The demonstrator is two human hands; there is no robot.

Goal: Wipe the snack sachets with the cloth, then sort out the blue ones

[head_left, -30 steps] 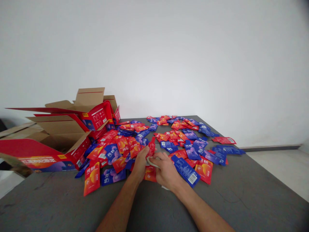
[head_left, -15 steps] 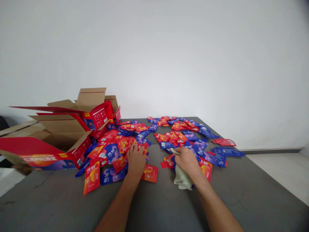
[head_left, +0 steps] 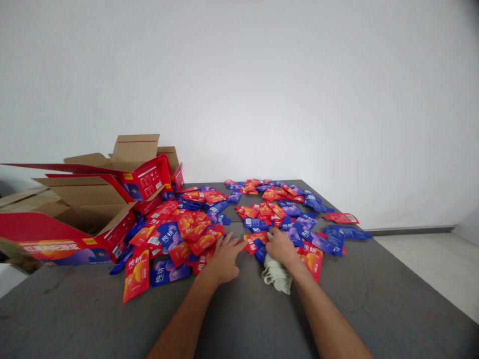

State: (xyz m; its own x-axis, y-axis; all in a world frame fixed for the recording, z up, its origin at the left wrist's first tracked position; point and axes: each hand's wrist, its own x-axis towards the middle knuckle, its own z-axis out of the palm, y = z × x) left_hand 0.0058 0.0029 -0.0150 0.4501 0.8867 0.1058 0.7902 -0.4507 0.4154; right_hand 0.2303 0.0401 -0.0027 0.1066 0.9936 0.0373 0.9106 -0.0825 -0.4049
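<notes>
My left hand [head_left: 225,260] is open, its fingers spread at the right edge of a heap of red and blue foil pouches. A red pouch [head_left: 204,260] lies just left of its fingers, and its index fingertip points at another red pouch [head_left: 255,241]. My right hand [head_left: 281,247] is closed around a crumpled pale green cloth [head_left: 277,275], which hangs below the palm onto the table. Beside that hand, a blue pouch [head_left: 260,251] is partly covered by the cloth and fingers.
Open red cartons [head_left: 93,242] with brown flaps stand at the left. More pouches [head_left: 267,214] are scattered across the dark table [head_left: 247,319], reaching back toward the white wall [head_left: 239,99]. A blue pouch [head_left: 348,232] lies near the table's right edge.
My left hand has moved right, away from the heap, and its fingers have spread. The red pouch beside it now lies on its left. My right hand has shifted slightly left with the cloth.
</notes>
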